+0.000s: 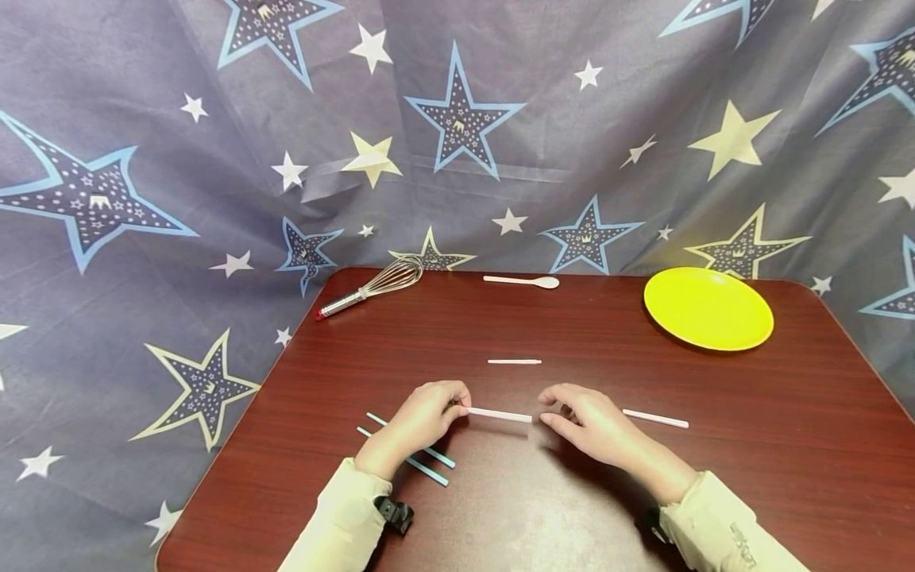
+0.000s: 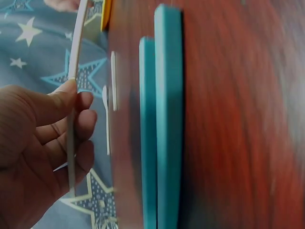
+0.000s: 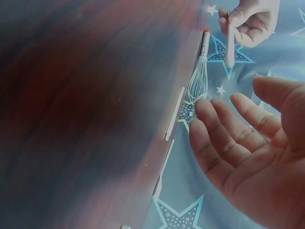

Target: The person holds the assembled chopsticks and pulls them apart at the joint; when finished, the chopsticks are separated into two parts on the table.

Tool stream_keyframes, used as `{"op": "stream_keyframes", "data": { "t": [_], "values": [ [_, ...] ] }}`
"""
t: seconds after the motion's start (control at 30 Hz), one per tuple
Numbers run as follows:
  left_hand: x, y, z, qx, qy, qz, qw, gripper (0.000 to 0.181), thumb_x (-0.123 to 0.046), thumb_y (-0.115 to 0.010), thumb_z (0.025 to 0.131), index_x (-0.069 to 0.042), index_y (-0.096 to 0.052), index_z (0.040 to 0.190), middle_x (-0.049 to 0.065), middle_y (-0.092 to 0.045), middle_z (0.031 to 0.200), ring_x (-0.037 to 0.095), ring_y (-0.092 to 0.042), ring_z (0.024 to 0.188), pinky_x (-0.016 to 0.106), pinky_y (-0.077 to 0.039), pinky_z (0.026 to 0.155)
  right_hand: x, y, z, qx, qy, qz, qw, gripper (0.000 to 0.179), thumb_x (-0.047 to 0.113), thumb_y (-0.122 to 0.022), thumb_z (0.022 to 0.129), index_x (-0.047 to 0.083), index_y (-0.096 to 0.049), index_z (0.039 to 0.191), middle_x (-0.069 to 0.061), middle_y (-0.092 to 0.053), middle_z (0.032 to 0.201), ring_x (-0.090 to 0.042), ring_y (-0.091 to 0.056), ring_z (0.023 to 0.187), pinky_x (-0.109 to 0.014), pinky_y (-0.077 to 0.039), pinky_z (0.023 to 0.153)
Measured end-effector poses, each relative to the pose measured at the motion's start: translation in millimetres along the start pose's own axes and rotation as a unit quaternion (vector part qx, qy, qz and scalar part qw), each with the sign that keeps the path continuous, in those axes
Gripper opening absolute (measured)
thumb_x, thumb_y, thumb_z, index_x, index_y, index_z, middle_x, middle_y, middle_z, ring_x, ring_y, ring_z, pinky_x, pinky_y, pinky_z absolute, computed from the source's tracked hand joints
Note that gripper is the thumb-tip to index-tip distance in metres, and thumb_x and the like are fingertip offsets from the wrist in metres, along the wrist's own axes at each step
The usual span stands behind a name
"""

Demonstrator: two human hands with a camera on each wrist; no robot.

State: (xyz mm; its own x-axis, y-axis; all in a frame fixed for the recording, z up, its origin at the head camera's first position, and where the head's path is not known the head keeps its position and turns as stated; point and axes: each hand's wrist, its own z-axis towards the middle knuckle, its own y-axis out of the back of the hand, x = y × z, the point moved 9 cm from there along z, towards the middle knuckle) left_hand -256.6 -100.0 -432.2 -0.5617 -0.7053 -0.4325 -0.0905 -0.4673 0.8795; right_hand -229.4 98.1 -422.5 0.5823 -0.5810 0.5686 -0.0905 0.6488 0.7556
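My left hand (image 1: pixel 422 417) pinches a pale slim chopstick (image 1: pixel 500 415) between thumb and fingers. In the left wrist view the chopstick (image 2: pixel 76 47) runs along the curled fingers, with its lower end beyond them. My right hand (image 1: pixel 588 421) is just past the chopstick's far end, palm facing it, fingers spread and loosely bent around nothing. Another pale chopstick (image 1: pixel 655 419) lies right of the right hand. Two teal chopsticks (image 1: pixel 422 470) lie side by side under the left wrist, partly hidden by it. A thin white stick (image 1: pixel 515 361) rests farther back between the hands.
A whisk (image 1: pixel 372 287) with a red-tipped handle lies at the back left of the dark red table (image 1: pixel 586 326). At the back middle is a white spoon (image 1: pixel 522 280). A yellow plate (image 1: pixel 708 308) sits at the back right. A star-patterned cloth (image 1: pixel 500 199) hangs behind.
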Motion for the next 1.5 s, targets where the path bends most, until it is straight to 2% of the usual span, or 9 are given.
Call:
{"op": "stream_keyframes", "data": {
  "t": [0.17,0.33,0.6,0.8,0.97,1.17,1.33,1.5],
  "values": [
    [-15.4,-6.7,6.5,-0.014,-0.018,-0.009,0.9997,0.011,-0.016,-0.070,0.090,-0.018,-0.060,0.086,-0.009,-0.058,0.082,0.006,-0.052,0.074,0.027,-0.046,0.069,3,0,0.7,0.002,0.000,0.014,0.9999,0.015,0.016,-0.067,0.092,0.010,-0.067,0.105,0.003,-0.067,0.095,-0.002,-0.058,0.077,-0.029,-0.052,0.069],
    [-27.3,-14.4,11.4,-0.011,-0.018,-0.021,0.9996,0.006,-0.019,-0.067,0.092,-0.019,-0.062,0.089,-0.010,-0.059,0.084,0.005,-0.053,0.074,0.026,-0.046,0.069,4,0,1.4,0.004,-0.003,0.019,0.9998,0.014,0.017,-0.067,0.092,0.011,-0.066,0.104,0.008,-0.065,0.089,-0.002,-0.059,0.075,-0.028,-0.051,0.067],
    [-42.2,-24.1,16.9,-0.018,-0.025,-0.038,0.9988,0.005,-0.018,-0.068,0.092,-0.017,-0.064,0.091,-0.007,-0.061,0.086,0.005,-0.055,0.076,0.024,-0.047,0.069,5,-3,2.9,0.013,-0.001,0.017,0.9998,0.012,0.015,-0.067,0.092,0.011,-0.068,0.103,0.007,-0.068,0.091,-0.006,-0.064,0.085,-0.036,-0.054,0.076],
    [-53.3,-28.3,21.0,-0.019,-0.035,-0.046,0.9981,0.004,-0.017,-0.067,0.092,-0.014,-0.064,0.092,-0.006,-0.061,0.089,0.006,-0.055,0.079,0.023,-0.047,0.071,6,-6,3.7,0.015,-0.002,-0.006,0.9999,0.007,0.018,-0.068,0.092,0.019,-0.069,0.098,0.011,-0.067,0.090,-0.003,-0.062,0.082,-0.032,-0.052,0.073],
    [-62.9,-31.2,23.2,-0.020,-0.050,-0.051,0.9972,0.005,-0.016,-0.066,0.093,-0.012,-0.064,0.093,-0.006,-0.061,0.089,0.005,-0.055,0.081,0.021,-0.047,0.073,9,-7,4.3,0.014,0.001,-0.025,0.9996,0.006,0.020,-0.072,0.089,0.020,-0.071,0.094,0.015,-0.066,0.085,-0.002,-0.058,0.074,-0.029,-0.049,0.068],
    [-72.3,-35.6,25.5,-0.021,-0.069,-0.059,0.9957,0.005,-0.017,-0.065,0.094,-0.013,-0.064,0.093,-0.006,-0.062,0.090,0.004,-0.056,0.082,0.019,-0.047,0.073,12,-6,2.4,-0.005,0.026,-0.076,0.9968,0.006,0.021,-0.074,0.086,0.023,-0.068,0.087,0.017,-0.062,0.078,0.000,-0.052,0.066,-0.028,-0.046,0.061],
    [-72.7,-36.8,27.8,-0.019,-0.068,-0.033,0.9970,0.006,-0.023,-0.063,0.095,-0.017,-0.065,0.093,-0.009,-0.063,0.087,0.001,-0.056,0.078,0.020,-0.047,0.071,11,-3,0.0,-0.021,0.038,-0.111,0.9929,0.008,0.018,-0.075,0.085,0.023,-0.070,0.088,0.016,-0.063,0.079,-0.003,-0.058,0.069,-0.031,-0.049,0.060],
    [-73.6,-38.6,28.8,0.004,-0.080,-0.006,0.9968,0.013,-0.029,-0.059,0.097,-0.021,-0.069,0.096,-0.014,-0.065,0.087,-0.001,-0.055,0.075,0.021,-0.046,0.071,12,-3,-1.1,-0.007,0.049,-0.122,0.9914,0.007,0.020,-0.070,0.089,0.022,-0.066,0.084,0.017,-0.056,0.075,-0.003,-0.055,0.068,-0.032,-0.048,0.060]
  ]
}}
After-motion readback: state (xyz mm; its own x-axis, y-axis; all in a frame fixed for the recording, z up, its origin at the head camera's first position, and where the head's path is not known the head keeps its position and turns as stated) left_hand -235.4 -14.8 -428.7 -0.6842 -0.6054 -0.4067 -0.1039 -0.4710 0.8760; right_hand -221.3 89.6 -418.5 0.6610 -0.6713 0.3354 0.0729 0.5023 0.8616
